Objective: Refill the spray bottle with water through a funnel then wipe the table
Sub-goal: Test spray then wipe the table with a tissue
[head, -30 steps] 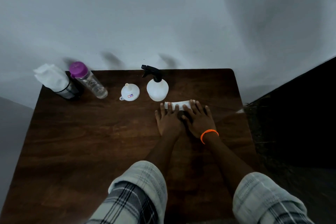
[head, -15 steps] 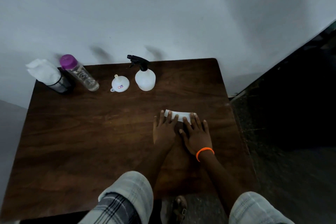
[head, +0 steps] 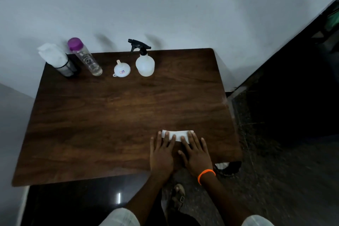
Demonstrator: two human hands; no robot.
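While both hands (head: pixel 178 152) lay flat, fingers spread on the tissue (head: pixel 177 134), even pressure was judged necessary across the tabletop (head: pixel 110 115).

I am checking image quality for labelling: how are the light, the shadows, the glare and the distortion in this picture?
Head view: dim, cool light; soft blurred shadows on the wall behind the spray bottle and the purple-capped bottle; one small bright glare spot on the dark floor; wide-angle bending slants the table edges; the tissue under both hands stays readable.
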